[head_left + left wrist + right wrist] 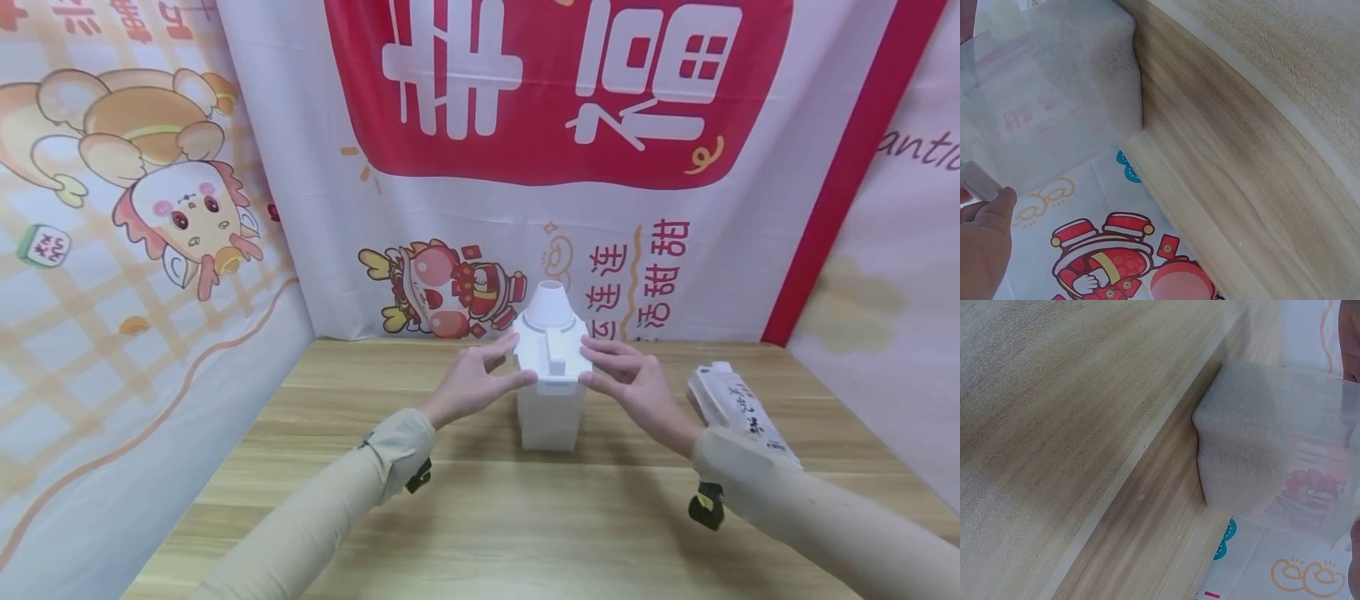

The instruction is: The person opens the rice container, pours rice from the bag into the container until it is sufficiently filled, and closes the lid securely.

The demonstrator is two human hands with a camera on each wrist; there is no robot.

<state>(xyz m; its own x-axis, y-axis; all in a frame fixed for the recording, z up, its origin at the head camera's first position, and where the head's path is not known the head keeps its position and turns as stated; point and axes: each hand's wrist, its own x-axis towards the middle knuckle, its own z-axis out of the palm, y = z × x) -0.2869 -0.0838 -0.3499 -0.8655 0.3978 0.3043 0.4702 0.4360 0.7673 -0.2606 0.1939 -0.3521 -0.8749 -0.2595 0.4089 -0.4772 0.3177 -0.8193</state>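
Note:
A translucent box-shaped storage container (550,421) stands upright on the wooden table, under a white lid (534,350) with a cone-shaped spout on top. Pale contents fill its lower part, as the container (1241,444) shows in the right wrist view. On the lid's left side my left hand (476,379) grips the edge, thumb at the front corner and fingers farther back. My right hand (637,387) grips the opposite edge in the same way. In the left wrist view the left hand (985,244) pinches a white edge piece (982,181).
A white package (742,408) with black writing lies on the table (480,525) to the right of the container. Printed cloth (480,200) hangs behind the table, with more cloth at both sides.

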